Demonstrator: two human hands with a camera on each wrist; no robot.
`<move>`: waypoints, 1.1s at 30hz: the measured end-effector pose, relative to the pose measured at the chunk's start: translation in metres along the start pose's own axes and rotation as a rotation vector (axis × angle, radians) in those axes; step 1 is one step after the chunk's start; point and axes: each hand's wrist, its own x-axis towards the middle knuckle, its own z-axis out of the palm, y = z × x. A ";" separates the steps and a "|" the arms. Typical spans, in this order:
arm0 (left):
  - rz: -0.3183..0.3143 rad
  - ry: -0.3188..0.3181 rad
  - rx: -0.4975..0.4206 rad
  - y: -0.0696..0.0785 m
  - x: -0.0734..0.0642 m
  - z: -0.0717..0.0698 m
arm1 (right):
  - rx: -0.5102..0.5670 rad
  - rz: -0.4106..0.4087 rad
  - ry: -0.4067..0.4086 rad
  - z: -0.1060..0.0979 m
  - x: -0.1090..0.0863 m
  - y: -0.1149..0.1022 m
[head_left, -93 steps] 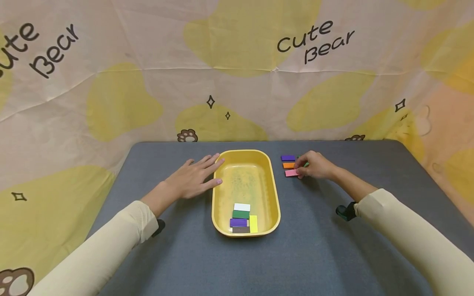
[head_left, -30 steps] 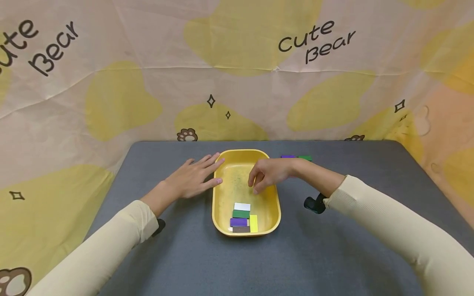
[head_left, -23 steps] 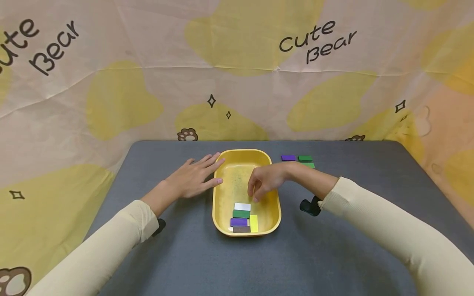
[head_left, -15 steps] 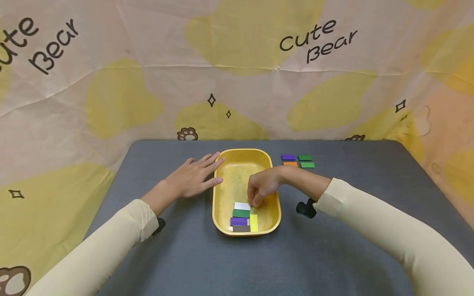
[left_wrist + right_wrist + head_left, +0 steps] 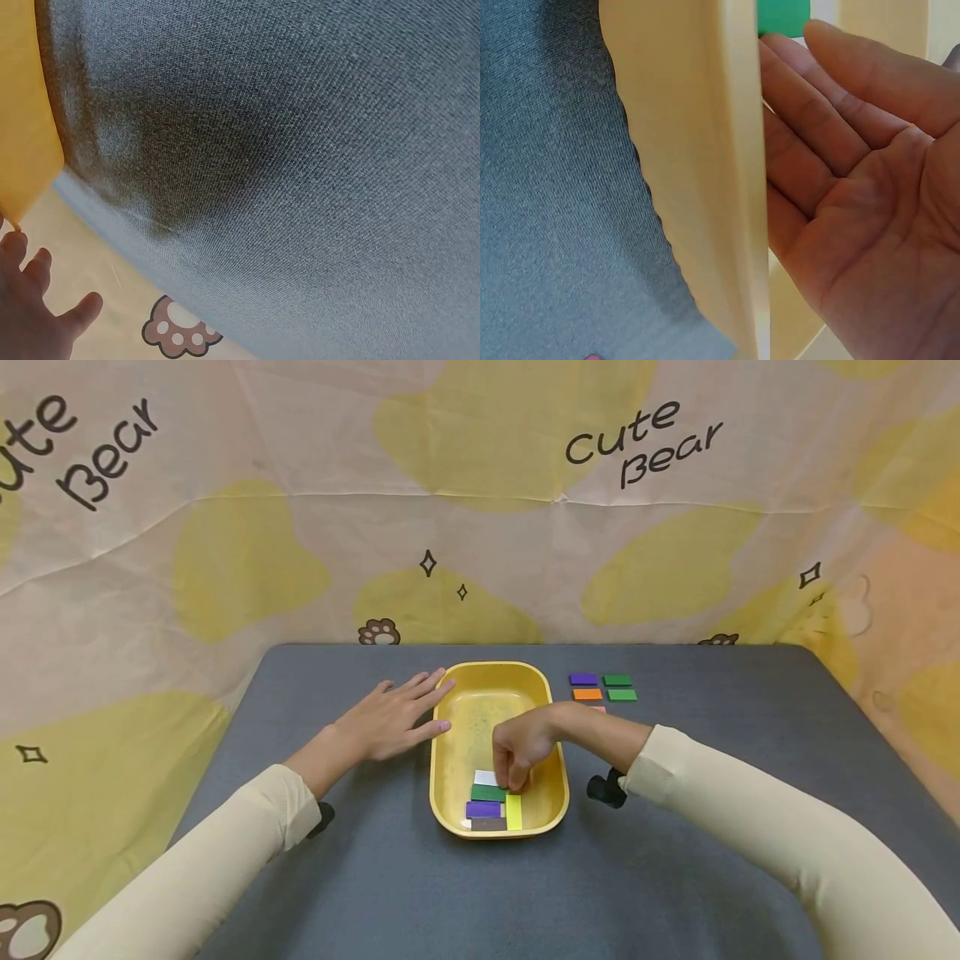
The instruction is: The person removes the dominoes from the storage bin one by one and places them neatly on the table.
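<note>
At the far left, a cream sleeve [image 5: 187, 860] runs down to the left hand [image 5: 390, 720], with a dark wrist device [image 5: 321, 820] under its cuff. That hand lies palm down with fingers spread and straight, their tips over the left rim of the yellow tray [image 5: 480, 710] and nothing in its grasp. The tray sits on the dark table [image 5: 360, 877] between the two hands.

Inside it, on the wearer's side of the right hand [image 5: 525, 743], blocks lie flat in a stepped row: a white block [image 5: 484, 777] closest to its fingertips, then a green block [image 5: 487, 793], a purple block [image 5: 483, 810] and a dark block [image 5: 487, 824]. A yellow block [image 5: 513, 812] stands lengthwise along the row's right side.

The right hand reaches in over the right rim, fingers bent downward at the white and yellow blocks — whether they pinch anything, I cannot tell.

Beyond the right wrist lie a second purple block [image 5: 582, 680], an orange block [image 5: 587, 695], a pink block [image 5: 598, 710] partly hidden by that wrist, and — farther right — a second green block [image 5: 617, 680] and a third green block [image 5: 622, 696].
</note>
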 end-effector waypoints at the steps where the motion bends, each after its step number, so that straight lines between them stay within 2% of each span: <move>1: -0.001 0.000 0.000 0.000 0.000 0.000 | -0.001 0.004 0.004 0.001 0.001 0.000; 7: 0.000 0.000 -0.003 0.000 0.000 0.001 | 0.004 0.022 0.019 0.004 0.004 -0.004; 21: 0.012 0.010 0.000 -0.002 0.000 0.002 | -0.006 0.023 -0.014 0.005 0.008 -0.011; 33: 0.013 0.013 -0.005 -0.004 0.000 0.003 | -0.097 0.031 -0.051 0.004 0.015 -0.016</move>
